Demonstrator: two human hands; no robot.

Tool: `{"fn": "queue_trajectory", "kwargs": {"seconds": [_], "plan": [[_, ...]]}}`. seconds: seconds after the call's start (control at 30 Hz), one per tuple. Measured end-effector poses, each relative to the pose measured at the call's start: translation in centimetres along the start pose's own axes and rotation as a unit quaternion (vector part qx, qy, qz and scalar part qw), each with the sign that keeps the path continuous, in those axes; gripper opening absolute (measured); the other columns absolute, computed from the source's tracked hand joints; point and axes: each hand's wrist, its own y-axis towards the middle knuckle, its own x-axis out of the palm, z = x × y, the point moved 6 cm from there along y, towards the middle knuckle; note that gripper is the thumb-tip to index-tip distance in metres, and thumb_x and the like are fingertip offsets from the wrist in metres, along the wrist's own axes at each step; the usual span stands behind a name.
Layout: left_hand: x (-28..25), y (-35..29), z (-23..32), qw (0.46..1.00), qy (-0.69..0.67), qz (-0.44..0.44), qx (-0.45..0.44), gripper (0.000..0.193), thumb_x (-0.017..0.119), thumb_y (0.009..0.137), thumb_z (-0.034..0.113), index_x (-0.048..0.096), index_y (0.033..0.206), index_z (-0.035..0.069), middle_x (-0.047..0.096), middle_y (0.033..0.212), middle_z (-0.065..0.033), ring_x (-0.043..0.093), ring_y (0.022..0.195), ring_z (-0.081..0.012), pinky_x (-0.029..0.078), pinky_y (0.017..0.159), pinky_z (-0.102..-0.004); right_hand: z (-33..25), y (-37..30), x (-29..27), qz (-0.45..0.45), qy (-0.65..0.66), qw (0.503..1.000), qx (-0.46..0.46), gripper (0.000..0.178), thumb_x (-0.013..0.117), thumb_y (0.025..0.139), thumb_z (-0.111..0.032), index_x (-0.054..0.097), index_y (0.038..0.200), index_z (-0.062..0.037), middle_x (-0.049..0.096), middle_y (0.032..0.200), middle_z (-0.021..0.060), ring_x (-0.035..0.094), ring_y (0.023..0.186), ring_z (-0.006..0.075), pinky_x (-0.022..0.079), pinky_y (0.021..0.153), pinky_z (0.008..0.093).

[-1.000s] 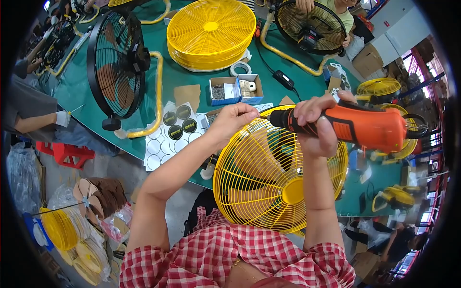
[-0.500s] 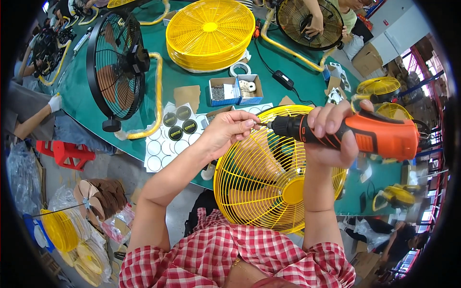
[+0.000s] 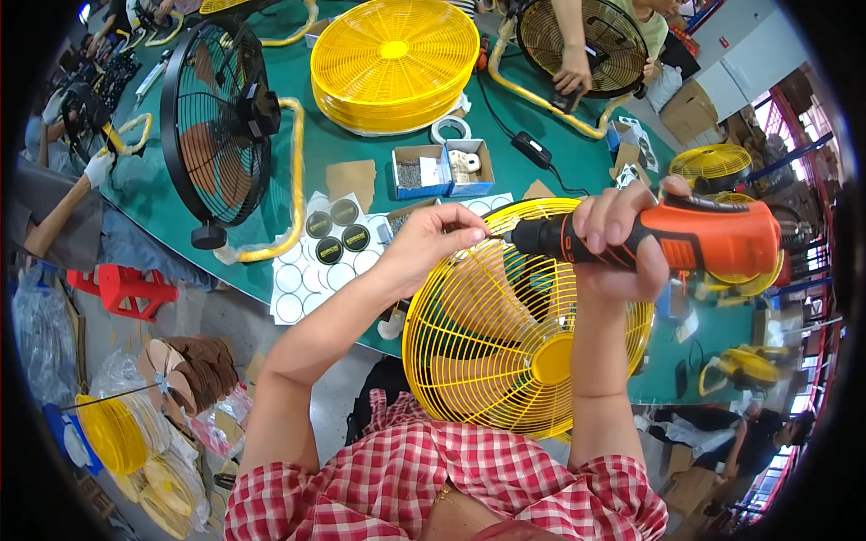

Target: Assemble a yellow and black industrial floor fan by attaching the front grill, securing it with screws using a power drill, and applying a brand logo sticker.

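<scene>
My right hand [image 3: 622,236] is wrapped round an orange and black cordless screwdriver [image 3: 722,236], its chuck turned to the left. Thumb and finger of my left hand [image 3: 435,239] pinch together at the tip of the driver's bit; what lies between them is too small to make out. Below both hands stands a fan with a yellow wire guard [image 3: 552,359], tan blades showing through it. The driver is held above the upper part of this guard, and my right forearm covers some of its right side.
Green table: sticker sheets [image 3: 311,279], a box of small metal parts [image 3: 419,174], a box of white parts [image 3: 465,167], a tape roll [image 3: 450,131], stacked yellow guards [image 3: 394,81] and a black fan [image 3: 216,126]. Across the table, a person's hand [image 3: 573,68] works at another fan.
My left fingertips and the driver have shifted only slightly, and the driver has tilted a little. The co-worker's hand across the table has moved down from the fan's middle to its lower rim.
</scene>
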Motion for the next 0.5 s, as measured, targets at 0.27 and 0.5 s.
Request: {"fn": "queue_trajectory", "kwargs": {"seconds": [0.27,0.5], "plan": [[-0.9,2.2,0.8,0.941,0.308,0.011,0.137,0.016,0.065,0.077,0.006,0.07,0.092,0.009,0.048,0.074,-0.0011,0.047,0.069,-0.0108,0.04,0.067,-0.0231,1.9,-1.2,0.0,-0.04,-0.127,0.99,-0.049,0.05,0.063,0.077,-0.009,0.033,0.116,-0.0045,0.052,0.068,0.0082,0.052,0.056,0.0175,0.048,0.056,0.0313],[-1.6,2.5,-0.6,0.947,0.298,0.021,0.12,0.019,0.063,0.078,0.006,0.069,0.095,0.01,0.047,0.073,-0.0012,0.048,0.072,-0.0113,0.04,0.068,-0.0224,3.0,-1.8,0.5,-0.09,-0.201,0.975,-0.036,0.048,0.066,0.076,-0.009,0.034,0.112,-0.0061,0.055,0.067,0.0056,0.055,0.059,0.015,0.047,0.059,0.0275]]}}
